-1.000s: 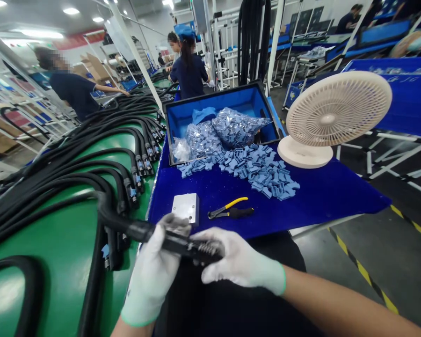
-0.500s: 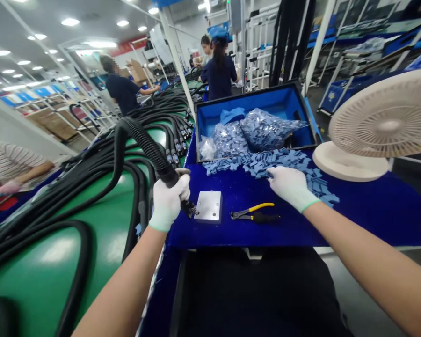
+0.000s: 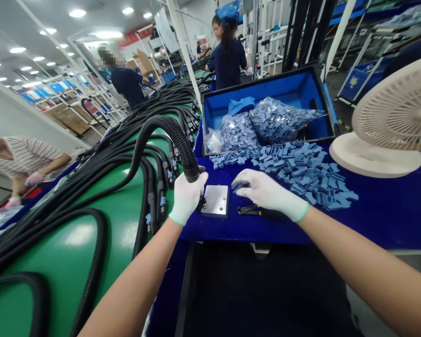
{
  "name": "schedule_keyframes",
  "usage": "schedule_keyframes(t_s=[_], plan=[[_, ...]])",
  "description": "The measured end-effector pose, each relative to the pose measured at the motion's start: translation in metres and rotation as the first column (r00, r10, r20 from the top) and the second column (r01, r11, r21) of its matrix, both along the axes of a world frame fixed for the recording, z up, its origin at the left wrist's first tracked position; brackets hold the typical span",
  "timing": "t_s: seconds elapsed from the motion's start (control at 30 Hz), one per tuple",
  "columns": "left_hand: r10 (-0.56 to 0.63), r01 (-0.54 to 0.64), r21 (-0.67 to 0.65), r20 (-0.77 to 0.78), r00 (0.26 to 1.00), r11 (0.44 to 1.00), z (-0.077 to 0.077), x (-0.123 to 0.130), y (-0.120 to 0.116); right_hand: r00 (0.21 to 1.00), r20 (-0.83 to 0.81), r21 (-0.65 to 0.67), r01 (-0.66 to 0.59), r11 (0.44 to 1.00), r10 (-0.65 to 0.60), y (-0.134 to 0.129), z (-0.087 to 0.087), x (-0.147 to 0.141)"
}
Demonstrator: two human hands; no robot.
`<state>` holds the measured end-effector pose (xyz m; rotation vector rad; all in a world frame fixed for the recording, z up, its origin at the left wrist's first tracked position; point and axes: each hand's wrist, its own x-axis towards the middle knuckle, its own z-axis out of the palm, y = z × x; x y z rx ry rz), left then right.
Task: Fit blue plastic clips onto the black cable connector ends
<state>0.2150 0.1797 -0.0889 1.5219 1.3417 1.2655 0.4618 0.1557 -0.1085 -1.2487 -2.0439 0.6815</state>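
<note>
My left hand (image 3: 188, 195), in a white glove, is closed around the end of a black corrugated hose (image 3: 177, 140). The hose's metal-tipped end (image 3: 203, 202) pokes out below the fingers, at the left edge of a silver metal block (image 3: 215, 199). My right hand (image 3: 261, 187), also gloved, pinches a small blue plastic clip (image 3: 239, 186) to the right of the block. Under that hand lie pliers (image 3: 249, 210), partly covered by it. A heap of blue plastic clips (image 3: 298, 164) spreads behind and to the right of my right hand.
A blue bin (image 3: 294, 89) holding bags of clips (image 3: 282, 119) stands behind the heap. At the right is a white fan (image 3: 396, 105). Many black hoses (image 3: 126, 140) cover the green table (image 3: 124, 224) on the left. Several co-workers stand beyond and at the left.
My right hand has come left from the heap with a blue clip and now hovers over the pliers. My left hand still holds the hose, its end now more upright beside the block.
</note>
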Motion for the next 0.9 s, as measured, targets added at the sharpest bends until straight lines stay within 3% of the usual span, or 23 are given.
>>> schedule_keyframes(t_s=[0.1, 0.27, 0.47, 0.6, 0.7, 0.8, 0.87, 0.9], plan=[[-0.044, 0.045, 0.029, -0.039, 0.998, 0.999, 0.004, -0.005, 0.003, 0.981, -0.115, -0.046, -0.163, 0.986, 0.157, 0.005, 0.006, -0.040], [-0.032, 0.033, 0.021, -0.047, 0.998, 0.999, 0.004, -0.014, 0.009, 0.956, -0.172, -0.137, -0.263, 0.955, 0.239, 0.025, 0.003, -0.084], [-0.047, 0.047, 0.008, 0.024, 0.999, 0.999, -0.004, -0.012, 0.010, 0.941, -0.211, -0.244, -0.314, 0.918, 0.266, 0.047, -0.011, -0.099], [-0.062, 0.061, 0.017, 0.057, 0.996, 0.998, -0.002, -0.020, 0.003, 0.943, -0.210, -0.274, -0.309, 0.911, 0.257, 0.048, -0.009, -0.096], [0.048, -0.048, 0.004, 0.067, 0.997, 0.999, 0.003, -0.068, -0.015, 0.939, -0.206, -0.268, -0.325, 0.907, 0.276, 0.043, -0.004, -0.093], [0.233, -0.232, -0.028, 0.040, 0.972, 0.972, 0.007, -0.154, -0.056, 0.944, -0.172, -0.243, -0.317, 0.917, 0.281, 0.041, -0.005, -0.089], [0.353, -0.360, -0.071, -0.092, 0.931, 0.930, 0.005, -0.213, -0.098, 0.953, -0.121, -0.236, -0.299, 0.924, 0.278, 0.043, -0.009, -0.088], [0.405, -0.441, -0.107, -0.251, 0.879, 0.891, 0.002, -0.238, -0.121, 0.957, -0.093, -0.236, -0.290, 0.928, 0.275, 0.045, -0.011, -0.089]])
